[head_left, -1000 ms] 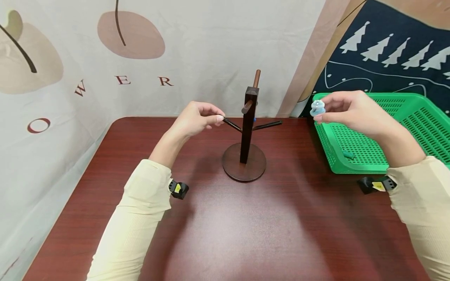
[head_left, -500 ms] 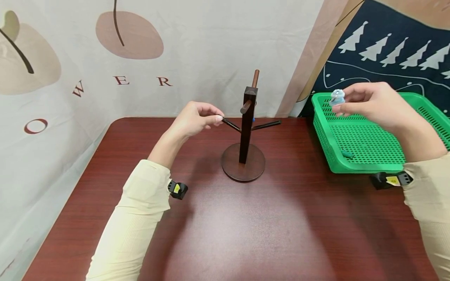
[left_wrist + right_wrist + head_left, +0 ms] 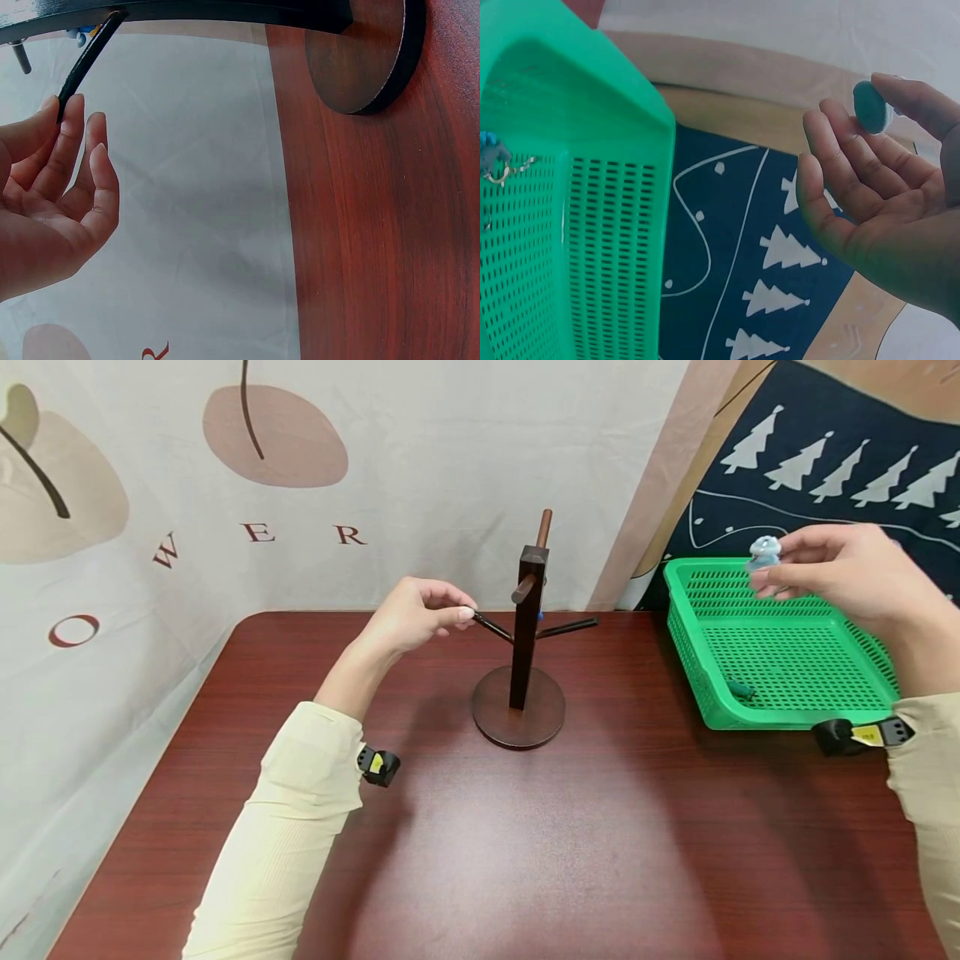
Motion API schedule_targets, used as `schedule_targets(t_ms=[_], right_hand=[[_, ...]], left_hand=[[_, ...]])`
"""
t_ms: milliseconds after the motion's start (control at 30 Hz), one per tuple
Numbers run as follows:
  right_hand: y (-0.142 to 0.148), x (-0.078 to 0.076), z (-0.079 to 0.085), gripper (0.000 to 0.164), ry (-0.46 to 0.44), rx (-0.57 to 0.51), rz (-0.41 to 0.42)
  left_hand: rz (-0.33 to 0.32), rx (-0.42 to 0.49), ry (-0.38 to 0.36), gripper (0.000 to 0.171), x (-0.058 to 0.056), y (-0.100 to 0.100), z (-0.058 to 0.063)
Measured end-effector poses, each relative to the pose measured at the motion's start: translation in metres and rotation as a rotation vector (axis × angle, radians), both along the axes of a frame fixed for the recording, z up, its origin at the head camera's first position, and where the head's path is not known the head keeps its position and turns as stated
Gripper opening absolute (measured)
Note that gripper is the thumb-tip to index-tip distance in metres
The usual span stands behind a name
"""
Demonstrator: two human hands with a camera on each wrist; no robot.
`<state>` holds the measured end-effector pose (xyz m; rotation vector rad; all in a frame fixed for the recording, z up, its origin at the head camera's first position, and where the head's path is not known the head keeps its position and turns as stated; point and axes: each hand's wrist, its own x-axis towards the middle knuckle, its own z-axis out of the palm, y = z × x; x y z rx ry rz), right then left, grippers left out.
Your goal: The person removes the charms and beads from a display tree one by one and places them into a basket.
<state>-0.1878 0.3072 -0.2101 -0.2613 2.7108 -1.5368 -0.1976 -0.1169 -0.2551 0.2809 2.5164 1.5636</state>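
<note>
My left hand (image 3: 420,614) pinches the tip of a black peg (image 3: 495,627) on a dark wooden stand (image 3: 525,643) with a round base. In the left wrist view thumb and forefinger meet on the peg (image 3: 88,64), the other fingers loosely bent. My right hand (image 3: 855,564) holds a small light-blue figurine (image 3: 764,552) between thumb and fingers, above the back of a green basket (image 3: 795,720). The right wrist view shows the figurine's flat teal underside (image 3: 870,107). A small blue and yellow thing (image 3: 81,34) shows behind the stand; its kind is unclear.
Inside the basket lies a small dark green object (image 3: 741,689). The right wrist view shows a blue-grey trinket with a gold-coloured chain (image 3: 496,161) there. Other pegs stick out of the stand, one rightward (image 3: 567,627). A cloth backdrop (image 3: 450,460) hangs behind the table (image 3: 465,860).
My right hand has moved right and slightly up with the figurine, from the basket's left edge to over the basket. The left hand stays on the peg.
</note>
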Motion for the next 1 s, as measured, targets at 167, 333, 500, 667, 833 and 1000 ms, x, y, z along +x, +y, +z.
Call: schedule_targets(t_ms=[167, 333, 500, 667, 833, 1000], right_hand=[[0.009, -0.003, -0.003, 0.015, -0.033, -0.022, -0.027], [0.017, -0.004, -0.007, 0.014, -0.053, 0.0, -0.084], [0.028, -0.006, -0.011, 0.008, -0.086, 0.022, -0.145], [0.037, -0.005, -0.015, 0.002, -0.098, 0.07, -0.196], [0.046, -0.004, -0.021, 0.017, -0.114, 0.057, -0.205], [0.055, -0.002, -0.031, 0.018, -0.148, 0.104, -0.2]], left_hand=[[-0.001, 0.0, -0.004, 0.012, 0.002, -0.001, 0.001], [-0.004, -0.003, -0.004, 0.012, 0.002, -0.001, 0.001], [-0.005, -0.001, -0.009, 0.012, 0.002, 0.0, 0.001], [-0.008, 0.008, -0.018, 0.012, 0.002, 0.0, 0.002], [-0.007, 0.009, -0.018, 0.013, 0.002, 0.0, 0.002], [-0.008, 0.008, -0.017, 0.012, 0.002, 0.0, 0.002]])
